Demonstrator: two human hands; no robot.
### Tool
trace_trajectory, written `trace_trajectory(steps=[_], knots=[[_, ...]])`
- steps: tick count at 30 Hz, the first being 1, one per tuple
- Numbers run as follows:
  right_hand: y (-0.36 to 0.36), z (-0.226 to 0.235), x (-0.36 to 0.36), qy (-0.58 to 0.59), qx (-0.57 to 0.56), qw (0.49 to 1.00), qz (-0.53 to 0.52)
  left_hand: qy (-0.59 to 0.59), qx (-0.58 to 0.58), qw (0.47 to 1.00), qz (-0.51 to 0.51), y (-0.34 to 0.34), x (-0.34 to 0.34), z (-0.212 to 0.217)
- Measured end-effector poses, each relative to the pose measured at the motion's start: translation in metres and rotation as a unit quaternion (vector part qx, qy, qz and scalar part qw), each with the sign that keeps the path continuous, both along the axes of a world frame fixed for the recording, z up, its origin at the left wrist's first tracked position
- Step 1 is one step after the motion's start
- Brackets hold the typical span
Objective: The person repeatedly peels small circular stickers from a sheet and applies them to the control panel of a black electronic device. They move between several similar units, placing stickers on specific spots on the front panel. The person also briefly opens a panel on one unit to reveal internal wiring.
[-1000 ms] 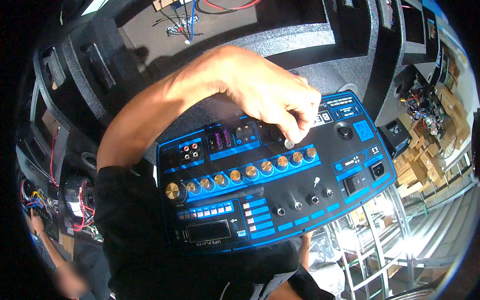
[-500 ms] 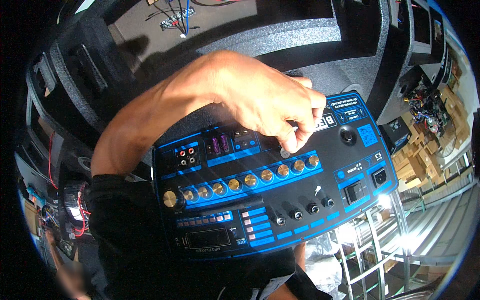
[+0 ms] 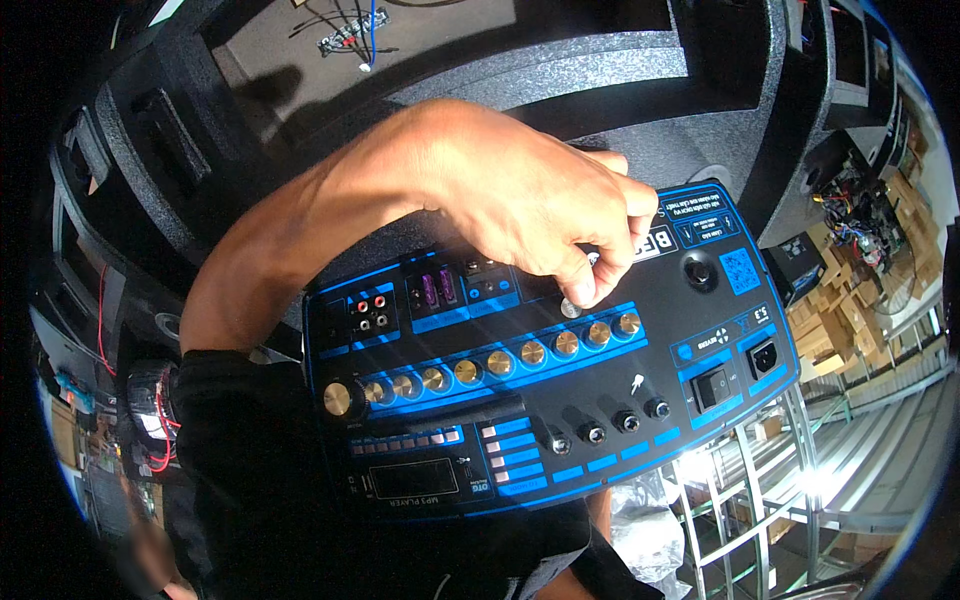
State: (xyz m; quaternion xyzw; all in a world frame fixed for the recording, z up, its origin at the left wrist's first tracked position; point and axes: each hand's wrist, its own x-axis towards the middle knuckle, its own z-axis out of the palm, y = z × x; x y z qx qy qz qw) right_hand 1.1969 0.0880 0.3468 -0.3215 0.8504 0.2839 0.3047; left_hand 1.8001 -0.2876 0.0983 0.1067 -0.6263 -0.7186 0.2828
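My left hand (image 3: 560, 220) reaches over a black control panel (image 3: 660, 305) with blue markings. Thumb and fingers pinch a small round silver-faced disc (image 3: 571, 308), which looks like a knob cap. It is just above a row of gold-capped knobs (image 3: 500, 362); whether it touches the panel, I cannot tell. Nearer to me, the panel carries several jack sockets (image 3: 628, 421), a display window (image 3: 413, 480), a rocker switch (image 3: 712, 387) and a power inlet (image 3: 763, 355). A strip of skin (image 3: 598, 512) shows below the panel's near edge; the fingers of my right hand are hidden.
Black textured speaker cabinets (image 3: 560, 75) surround the far side and left. A circuit board with loose wires (image 3: 352, 35) lies inside one. A wire-wound toroidal transformer (image 3: 153, 405) is at left, with a blurred person (image 3: 150, 550) below it. Cardboard boxes (image 3: 835, 320) and metal framing (image 3: 770, 500) are at right.
My left hand keeps its pinch and has barely moved; the disc's face catches more light. The panel has shifted very slightly. At the lower left the other person has moved.
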Motion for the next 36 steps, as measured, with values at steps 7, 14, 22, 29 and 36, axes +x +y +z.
trace_trajectory(steps=[7,14,22,29,36], knots=[[-0.004,0.002,0.002,0.000,0.001,1.000,-0.005,-0.009,0.017,1.000,-0.007,0.001,-0.001,0.001],[-0.005,0.004,0.009,-0.001,0.000,1.000,-0.012,0.002,0.011,1.000,0.005,0.000,0.001,0.002],[-0.001,0.006,0.019,0.002,-0.003,1.000,-0.024,-0.011,0.036,0.999,0.011,0.000,0.001,0.005],[-0.002,0.008,0.028,0.004,-0.004,1.000,-0.030,-0.042,0.113,0.993,-0.008,0.002,-0.001,0.009],[-0.007,0.006,0.033,0.002,-0.007,1.000,-0.031,-0.018,0.189,0.976,0.110,0.006,-0.014,-0.001]])
